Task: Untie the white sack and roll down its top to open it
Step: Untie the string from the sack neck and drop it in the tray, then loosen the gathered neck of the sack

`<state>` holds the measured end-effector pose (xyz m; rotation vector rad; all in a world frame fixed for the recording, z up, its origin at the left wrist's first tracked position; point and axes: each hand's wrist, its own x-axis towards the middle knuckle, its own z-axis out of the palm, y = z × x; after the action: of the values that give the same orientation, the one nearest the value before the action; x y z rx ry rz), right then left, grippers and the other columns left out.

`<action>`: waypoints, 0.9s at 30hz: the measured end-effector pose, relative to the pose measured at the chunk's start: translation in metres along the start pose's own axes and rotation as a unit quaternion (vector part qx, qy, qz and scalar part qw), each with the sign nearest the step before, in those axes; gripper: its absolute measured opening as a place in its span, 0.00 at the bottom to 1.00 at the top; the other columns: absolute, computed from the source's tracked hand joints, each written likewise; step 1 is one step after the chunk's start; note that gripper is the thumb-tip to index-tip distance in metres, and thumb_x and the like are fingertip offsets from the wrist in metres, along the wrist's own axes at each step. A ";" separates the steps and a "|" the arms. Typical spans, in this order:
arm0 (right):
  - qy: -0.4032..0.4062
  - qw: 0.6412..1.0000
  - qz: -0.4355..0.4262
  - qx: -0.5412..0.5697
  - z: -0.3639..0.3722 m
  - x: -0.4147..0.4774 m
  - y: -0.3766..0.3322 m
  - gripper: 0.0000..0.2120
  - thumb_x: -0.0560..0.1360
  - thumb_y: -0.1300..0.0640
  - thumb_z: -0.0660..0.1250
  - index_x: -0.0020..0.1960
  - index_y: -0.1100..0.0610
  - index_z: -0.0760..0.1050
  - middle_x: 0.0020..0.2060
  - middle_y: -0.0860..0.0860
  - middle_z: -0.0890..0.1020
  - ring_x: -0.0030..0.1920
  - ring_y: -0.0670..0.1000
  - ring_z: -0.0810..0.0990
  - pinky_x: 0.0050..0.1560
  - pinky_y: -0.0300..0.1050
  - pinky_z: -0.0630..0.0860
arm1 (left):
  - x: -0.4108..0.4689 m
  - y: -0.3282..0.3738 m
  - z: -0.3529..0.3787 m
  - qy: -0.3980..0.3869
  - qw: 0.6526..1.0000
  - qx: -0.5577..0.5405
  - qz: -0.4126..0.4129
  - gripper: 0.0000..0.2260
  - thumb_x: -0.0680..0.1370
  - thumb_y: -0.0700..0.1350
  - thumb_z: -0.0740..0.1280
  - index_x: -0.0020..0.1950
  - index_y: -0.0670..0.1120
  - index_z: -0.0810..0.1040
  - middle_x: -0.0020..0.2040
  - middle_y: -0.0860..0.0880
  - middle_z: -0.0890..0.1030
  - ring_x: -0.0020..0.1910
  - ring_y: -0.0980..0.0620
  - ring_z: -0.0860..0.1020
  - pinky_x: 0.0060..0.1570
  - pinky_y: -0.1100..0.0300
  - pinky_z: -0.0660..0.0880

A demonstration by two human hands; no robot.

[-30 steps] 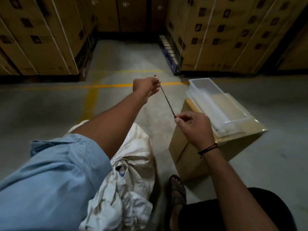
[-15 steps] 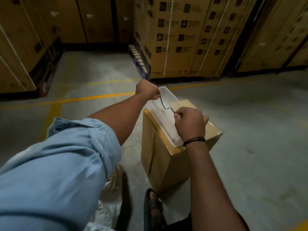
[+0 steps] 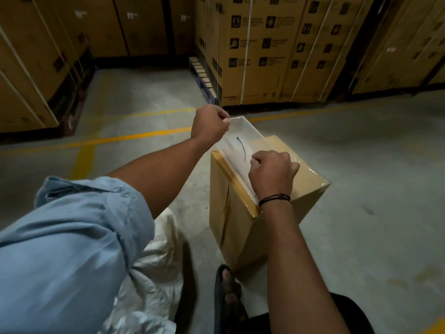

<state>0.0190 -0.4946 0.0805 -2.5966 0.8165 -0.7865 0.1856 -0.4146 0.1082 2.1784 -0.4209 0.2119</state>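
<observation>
Drop tie (image 3: 242, 149) in tray (image 3: 250, 128), frame centre | left hand (image 3: 209, 124) fisted, empty | right hand (image 3: 272, 174) curled, pinch unclear | then sack (image 3: 154, 273).

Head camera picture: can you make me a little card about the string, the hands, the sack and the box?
black string: curved over the white tray, top end apart from the left hand
left hand: fingers curled, nothing seen in it
right hand: curled by the string's lower end; grip unclear
white tray: on the cardboard box
white sack: crumpled on the floor left of the box, partly hidden by the blue sleeve
</observation>
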 end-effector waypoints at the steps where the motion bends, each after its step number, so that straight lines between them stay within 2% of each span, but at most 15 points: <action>1: 0.007 1.000 -0.016 0.003 0.001 -0.003 -0.006 0.08 0.78 0.55 0.66 0.53 0.50 0.84 0.46 0.49 0.85 0.53 0.54 0.75 0.55 0.53 0.66 | -0.006 -0.004 -0.007 0.004 1.000 0.003 0.005 0.05 0.79 0.43 0.72 0.51 0.45 0.87 0.40 0.49 0.86 0.39 0.56 0.84 0.45 0.57 0.84; 6: 0.001 0.994 -0.110 0.025 0.007 -0.023 -0.055 0.09 0.77 0.53 0.65 0.54 0.50 0.83 0.48 0.49 0.84 0.54 0.55 0.75 0.52 0.51 0.64 | -0.040 -0.041 -0.063 -0.001 0.999 0.047 0.028 0.04 0.76 0.44 0.72 0.46 0.48 0.87 0.38 0.51 0.86 0.38 0.55 0.84 0.44 0.53 0.84; 12: -0.070 0.973 -0.208 0.070 0.027 -0.070 -0.138 0.09 0.76 0.53 0.65 0.52 0.50 0.83 0.48 0.50 0.85 0.56 0.58 0.75 0.55 0.53 0.66 | -0.104 -0.115 -0.160 0.024 0.996 0.082 -0.023 0.05 0.72 0.47 0.71 0.42 0.50 0.87 0.33 0.56 0.83 0.34 0.58 0.83 0.42 0.54 0.83; 16: -0.109 0.954 -0.266 0.078 0.040 -0.091 -0.176 0.10 0.75 0.52 0.65 0.51 0.50 0.84 0.46 0.49 0.85 0.54 0.58 0.77 0.55 0.52 0.70 | -0.146 -0.147 -0.207 0.017 0.991 0.122 -0.053 0.06 0.72 0.49 0.71 0.43 0.51 0.87 0.33 0.58 0.83 0.37 0.58 0.83 0.44 0.57 0.82; 18: -0.156 0.930 -0.320 0.090 0.051 -0.115 -0.198 0.10 0.74 0.52 0.64 0.48 0.51 0.84 0.43 0.50 0.85 0.50 0.59 0.78 0.54 0.52 0.75 | -0.180 -0.162 -0.240 0.017 0.986 0.141 -0.093 0.05 0.73 0.48 0.72 0.46 0.50 0.87 0.32 0.58 0.81 0.39 0.58 0.83 0.43 0.61 0.80; 21: -0.234 0.877 -0.412 0.080 0.060 -0.168 -0.231 0.11 0.73 0.52 0.63 0.44 0.52 0.84 0.40 0.52 0.85 0.43 0.60 0.79 0.49 0.54 0.78 | -0.246 -0.197 -0.289 0.017 0.979 0.157 -0.127 0.05 0.74 0.46 0.72 0.46 0.49 0.88 0.33 0.56 0.83 0.37 0.58 0.83 0.43 0.59 0.81; 25: -0.271 0.814 -0.512 0.044 0.058 -0.230 -0.245 0.11 0.73 0.53 0.63 0.43 0.53 0.84 0.39 0.54 0.84 0.44 0.60 0.79 0.43 0.52 0.78 | -0.337 -0.231 -0.318 -0.043 0.971 0.166 -0.168 0.04 0.73 0.44 0.74 0.46 0.49 0.88 0.38 0.55 0.86 0.37 0.62 0.82 0.45 0.58 0.81; 27: -0.283 0.799 -0.530 0.020 0.060 -0.256 -0.237 0.11 0.72 0.52 0.63 0.42 0.53 0.83 0.38 0.52 0.84 0.43 0.59 0.80 0.43 0.51 0.76 | -0.369 -0.244 -0.323 -0.079 0.968 0.164 -0.171 0.04 0.73 0.46 0.75 0.46 0.50 0.88 0.39 0.56 0.86 0.38 0.64 0.82 0.45 0.57 0.81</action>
<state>-0.0196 -0.1458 0.0306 -2.8462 -0.9047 -0.1493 -0.0656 0.0617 0.0090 2.5619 -0.0925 -0.0908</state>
